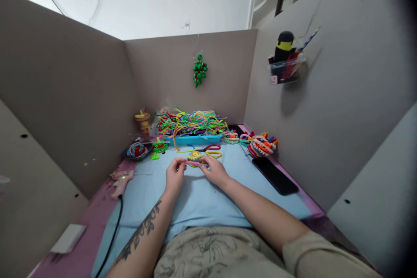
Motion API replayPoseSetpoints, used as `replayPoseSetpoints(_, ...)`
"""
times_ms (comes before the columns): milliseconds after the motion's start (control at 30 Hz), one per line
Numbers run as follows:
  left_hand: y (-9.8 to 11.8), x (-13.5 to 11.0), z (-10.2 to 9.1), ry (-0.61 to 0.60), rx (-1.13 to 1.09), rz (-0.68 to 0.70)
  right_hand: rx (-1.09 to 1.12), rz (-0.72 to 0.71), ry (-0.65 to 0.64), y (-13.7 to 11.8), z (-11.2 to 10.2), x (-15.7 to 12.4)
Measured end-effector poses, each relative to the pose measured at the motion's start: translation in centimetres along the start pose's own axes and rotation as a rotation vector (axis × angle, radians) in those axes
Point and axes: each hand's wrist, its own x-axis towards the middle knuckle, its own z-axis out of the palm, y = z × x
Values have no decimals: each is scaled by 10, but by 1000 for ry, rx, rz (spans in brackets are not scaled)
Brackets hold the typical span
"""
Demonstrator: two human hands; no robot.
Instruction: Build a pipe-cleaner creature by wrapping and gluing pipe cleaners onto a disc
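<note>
A short pink pipe cleaner (pixel 193 163) stretches between my two hands above the blue cloth. Its left end is pinched by my left hand (pixel 176 173), fingers closed. At the other end my right hand (pixel 214 169) grips it between thumb and fingers. Right behind it lies a round yellow coiled pipe-cleaner piece (pixel 194 155), partly covered by the hands. Scissors with red and yellow handles (pixel 213 151) rest just beyond my right hand.
A blue tray (pixel 195 140) heaped with colourful pipe cleaners stands at the back. A pink glue gun (pixel 123 182) with a black cord lies left, near a dark bowl (pixel 138 151). A black phone (pixel 275 176) and colourful pipe-cleaner figures (pixel 260 145) are right. Grey panels (pixel 192 95) enclose the table.
</note>
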Motion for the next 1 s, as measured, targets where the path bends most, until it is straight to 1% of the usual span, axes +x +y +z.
replayPoseSetpoints(167,-1,1,-1,3,4,-9,-39,2,-30,-2,-2,1)
replayPoseSetpoints(367,2,2,1,-36,-52,-40,-47,2,-24,0,-2,1)
replayPoseSetpoints(567,5,-1,4,-47,-69,-58,-28,-79,-43,-6,-3,0)
replayPoseSetpoints(767,10,-6,9,-141,-52,-77,-30,-122,-56,-3,3,-3)
replayPoseSetpoints(1000,4,-7,10,-178,-53,-89,-105,-202,-40,-2,6,-4)
